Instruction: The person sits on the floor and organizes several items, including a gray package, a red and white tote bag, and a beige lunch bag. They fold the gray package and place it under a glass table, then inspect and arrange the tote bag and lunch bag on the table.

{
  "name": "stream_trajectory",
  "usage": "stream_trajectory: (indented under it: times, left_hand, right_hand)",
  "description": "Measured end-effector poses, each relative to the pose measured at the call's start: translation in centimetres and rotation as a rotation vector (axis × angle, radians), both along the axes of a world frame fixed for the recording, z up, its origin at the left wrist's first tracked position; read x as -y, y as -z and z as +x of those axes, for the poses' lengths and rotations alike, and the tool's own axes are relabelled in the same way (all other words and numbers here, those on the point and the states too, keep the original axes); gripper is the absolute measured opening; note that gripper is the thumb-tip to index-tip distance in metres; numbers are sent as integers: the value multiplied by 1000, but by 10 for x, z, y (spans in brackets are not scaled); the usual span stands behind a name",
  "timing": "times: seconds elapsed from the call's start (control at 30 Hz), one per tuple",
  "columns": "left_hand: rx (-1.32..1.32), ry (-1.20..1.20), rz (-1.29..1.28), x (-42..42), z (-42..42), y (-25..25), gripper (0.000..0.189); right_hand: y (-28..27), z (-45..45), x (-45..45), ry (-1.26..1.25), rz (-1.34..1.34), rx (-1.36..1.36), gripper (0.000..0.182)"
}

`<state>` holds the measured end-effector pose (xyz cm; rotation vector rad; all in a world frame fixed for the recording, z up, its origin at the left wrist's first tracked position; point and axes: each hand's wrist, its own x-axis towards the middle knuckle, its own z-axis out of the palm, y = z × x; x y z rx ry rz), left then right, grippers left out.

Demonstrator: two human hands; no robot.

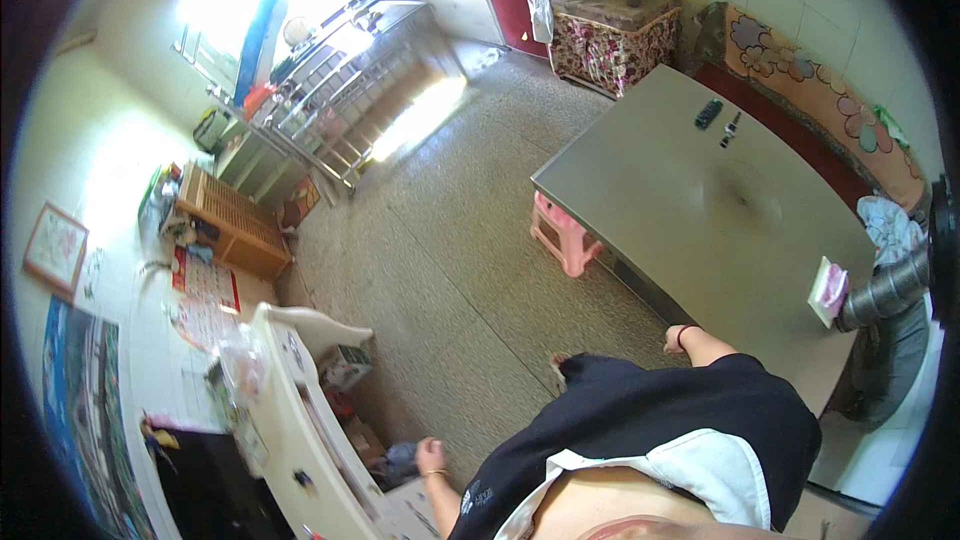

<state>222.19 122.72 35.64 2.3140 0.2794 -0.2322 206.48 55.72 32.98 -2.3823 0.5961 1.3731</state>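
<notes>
My left hand (431, 456) hangs low at my side, a thin band on its wrist. It is nearest to the cream cabinet (307, 420) with open shelves, apart from it. At the near edge of the grey-topped table (645, 187) is my right hand (677, 339), with a dark red band on the wrist. Its fingers look curled, and whether it touches the edge is unclear. Nothing shows in either hand, but both are small and partly turned away. A remote control (708, 114) and a wristwatch (730, 130) lie towards the table's far end.
A pink plastic stool (566, 236) is partly under the table. A white-and-pink packet (829, 291) stands near the table's right end, beside a dark ribbed pipe (885, 292). Left are a slatted wooden cabinet (232, 217) and a metal rack (337, 120). Speckled floor (435, 240) runs between.
</notes>
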Motion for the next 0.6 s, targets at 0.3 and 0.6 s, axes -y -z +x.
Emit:
stream_trajectory:
  times: [0.3,0.6]
  left_hand:
    - [-596,376,111,60,202,100,30]
    - [-332,664,415,128,694,31,31]
  right_hand:
    - [-129,389,-36,120,165,929,35]
    - [-26,478,83,775,-154,390,43]
